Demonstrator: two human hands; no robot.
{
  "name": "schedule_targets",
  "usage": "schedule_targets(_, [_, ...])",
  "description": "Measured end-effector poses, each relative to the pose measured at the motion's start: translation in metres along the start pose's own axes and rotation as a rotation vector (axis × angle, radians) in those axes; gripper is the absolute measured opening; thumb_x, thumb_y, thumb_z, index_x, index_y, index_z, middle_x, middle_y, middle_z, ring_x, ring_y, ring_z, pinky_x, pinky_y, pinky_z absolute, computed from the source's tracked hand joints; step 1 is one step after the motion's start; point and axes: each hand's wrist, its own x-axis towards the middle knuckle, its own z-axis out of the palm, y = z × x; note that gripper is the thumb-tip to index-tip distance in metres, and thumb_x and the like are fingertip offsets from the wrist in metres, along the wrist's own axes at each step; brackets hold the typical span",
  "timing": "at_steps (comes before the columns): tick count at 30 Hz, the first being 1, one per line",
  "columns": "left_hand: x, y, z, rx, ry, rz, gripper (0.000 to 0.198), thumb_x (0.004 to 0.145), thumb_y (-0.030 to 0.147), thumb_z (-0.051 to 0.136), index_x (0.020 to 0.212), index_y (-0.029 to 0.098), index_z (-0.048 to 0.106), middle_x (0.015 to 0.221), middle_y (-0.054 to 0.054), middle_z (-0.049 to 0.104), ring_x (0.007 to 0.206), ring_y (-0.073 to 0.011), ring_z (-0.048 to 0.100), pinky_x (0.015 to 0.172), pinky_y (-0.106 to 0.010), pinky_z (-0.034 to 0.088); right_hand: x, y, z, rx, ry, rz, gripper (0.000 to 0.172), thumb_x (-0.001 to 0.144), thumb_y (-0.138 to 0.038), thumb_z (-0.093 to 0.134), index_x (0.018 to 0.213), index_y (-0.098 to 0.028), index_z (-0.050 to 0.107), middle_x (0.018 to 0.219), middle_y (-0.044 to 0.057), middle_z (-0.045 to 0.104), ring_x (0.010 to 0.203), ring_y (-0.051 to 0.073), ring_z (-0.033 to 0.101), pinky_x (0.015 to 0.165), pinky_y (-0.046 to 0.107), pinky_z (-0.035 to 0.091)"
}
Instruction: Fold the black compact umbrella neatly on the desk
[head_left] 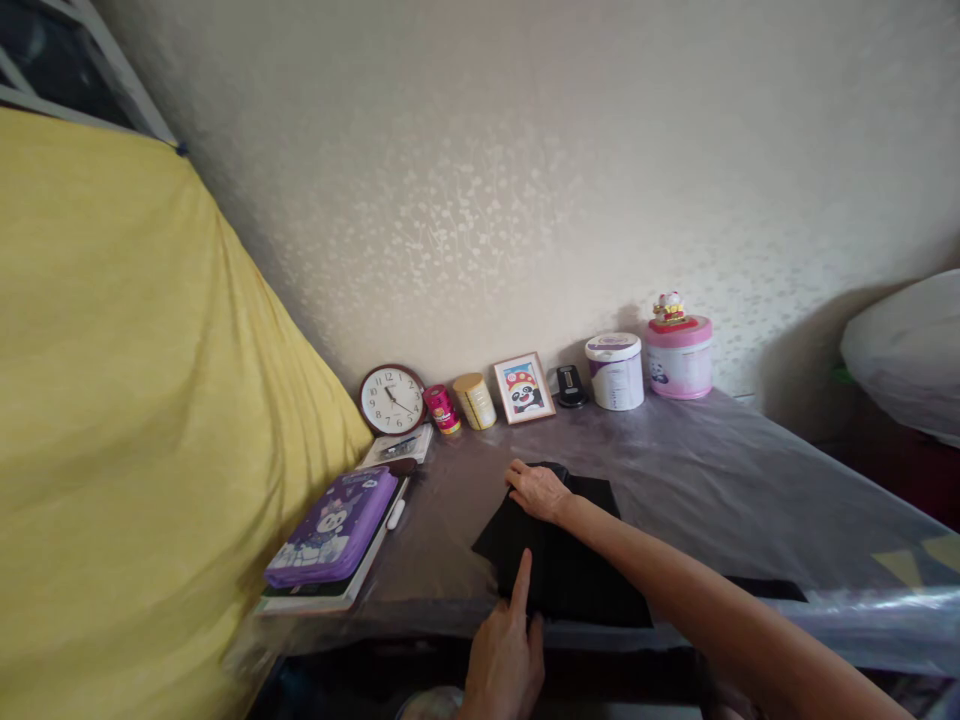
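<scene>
A folded black cloth (pixel 570 570) lies on the plastic-covered table (pixel 720 480) near its front edge. My left hand (pixel 506 650) comes up from below with its index finger stretched out and pressed on the cloth's near left part; the other fingers are curled under. My right hand (pixel 536 490) reaches across from the right to the cloth's far left corner. Its fingers are bent over a raised fold there and grip it.
Along the wall stand a round clock (pixel 391 399), a red tin (pixel 442 409), a tan canister (pixel 475 401), a panda picture frame (pixel 523 388), a white tub (pixel 615 371) and a pink tub (pixel 679 358). A purple case (pixel 334 528) lies left. A yellow sheet (pixel 120 420) hangs on the left.
</scene>
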Motion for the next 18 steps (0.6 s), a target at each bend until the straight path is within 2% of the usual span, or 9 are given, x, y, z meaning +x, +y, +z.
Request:
schedule_targets(2, [0.000, 0.001, 0.000, -0.006, -0.005, -0.012, 0.060, 0.089, 0.025, 0.030, 0.143, 0.022, 0.005, 0.095, -0.010, 0.066, 0.084, -0.0206, 0.062, 0.071, -0.028, 0.041, -0.006, -0.001, -0.003, 0.027, 0.033, -0.049, 0.021, 0.088, -0.028, 0.044, 0.101, -0.019, 0.057, 0.109, 0.009, 0.057, 0.084, 0.016, 0.061, 0.069, 0.024, 0.044])
schedule_targets(4, [0.000, 0.001, 0.000, -0.007, -0.005, -0.016, 0.059, 0.089, 0.026, 0.030, 0.143, 0.021, 0.005, 0.096, -0.011, 0.066, 0.084, -0.0213, 0.062, 0.072, -0.028, 0.041, -0.015, -0.002, -0.004, 0.079, 0.052, -0.147, 0.024, 0.090, -0.034, 0.040, 0.096, -0.020, 0.059, 0.102, 0.007, 0.060, 0.082, 0.015, 0.060, 0.069, 0.023, 0.044])
schedule_targets(7, [0.000, 0.000, 0.003, -0.035, -0.001, -0.024, 0.060, 0.089, 0.027, 0.030, 0.143, 0.019, 0.006, 0.099, -0.011, 0.066, 0.086, -0.0214, 0.062, 0.073, -0.028, 0.041, -0.027, -0.003, 0.001, 0.156, 0.034, -0.313, 0.031, 0.092, -0.037, 0.038, 0.086, -0.019, 0.062, 0.088, 0.005, 0.064, 0.082, 0.015, 0.059, 0.074, 0.025, 0.042])
schedule_targets(10, [0.001, -0.001, 0.005, -0.084, 0.011, -0.020, 0.062, 0.088, 0.026, 0.032, 0.143, 0.018, 0.005, 0.103, -0.011, 0.065, 0.090, -0.0215, 0.062, 0.076, -0.028, 0.042, -0.028, 0.000, 0.009, 0.165, 0.022, -0.387, 0.033, 0.092, -0.036, 0.039, 0.084, -0.017, 0.064, 0.083, 0.006, 0.066, 0.085, 0.016, 0.059, 0.082, 0.028, 0.040])
schedule_targets(14, [0.001, -0.002, 0.004, -0.101, 0.020, -0.014, 0.064, 0.088, 0.025, 0.032, 0.143, 0.018, 0.001, 0.107, -0.011, 0.064, 0.093, -0.0211, 0.061, 0.079, -0.027, 0.042, -0.016, 0.014, 0.015, 0.075, 0.015, -0.279, 0.036, 0.093, -0.034, 0.037, 0.083, -0.015, 0.066, 0.083, 0.009, 0.068, 0.088, 0.018, 0.060, 0.087, 0.033, 0.038])
schedule_targets(18, [0.000, -0.002, 0.004, -0.084, 0.011, -0.027, 0.063, 0.088, 0.025, 0.032, 0.143, 0.017, 0.001, 0.108, -0.012, 0.064, 0.092, -0.0210, 0.061, 0.079, -0.028, 0.041, -0.003, 0.036, 0.015, 0.036, -0.018, -0.052, 0.031, 0.091, -0.033, 0.041, 0.084, -0.018, 0.067, 0.091, 0.009, 0.069, 0.093, 0.020, 0.060, 0.092, 0.035, 0.035])
